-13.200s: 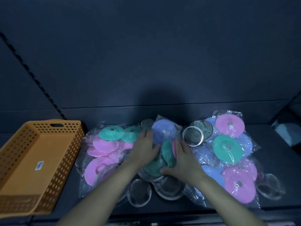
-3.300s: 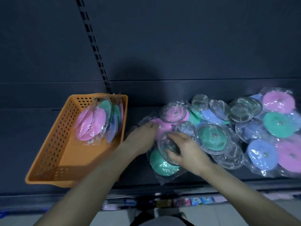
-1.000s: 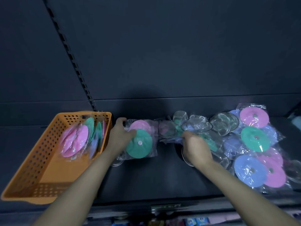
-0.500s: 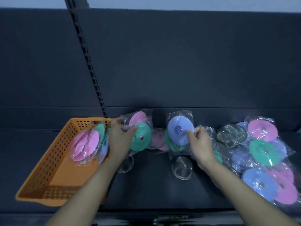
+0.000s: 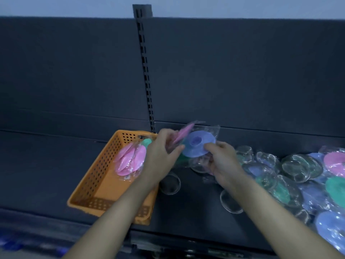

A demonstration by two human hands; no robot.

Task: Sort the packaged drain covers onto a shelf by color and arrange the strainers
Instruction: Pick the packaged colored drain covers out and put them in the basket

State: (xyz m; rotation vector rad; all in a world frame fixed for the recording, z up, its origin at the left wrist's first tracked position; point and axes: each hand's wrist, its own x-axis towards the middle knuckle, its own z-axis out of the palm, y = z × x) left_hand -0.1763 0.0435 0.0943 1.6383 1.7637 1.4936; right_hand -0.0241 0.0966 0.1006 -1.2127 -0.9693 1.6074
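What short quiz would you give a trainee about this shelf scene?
1. True or false: the orange basket is empty.
2. The packaged cover pinched by the right hand is: A white, B blue, C orange.
3. Which hand grips the raised pink cover?
Key: 1 false, pink covers lie inside; 2 B; 3 the left hand.

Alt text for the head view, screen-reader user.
Two hands hold packaged drain covers over a dark shelf: left hand grips a pink cover, right hand pinches a blue cover. An orange basket at left holds pink covers; a mixed pile of covers and strainers lies at right.
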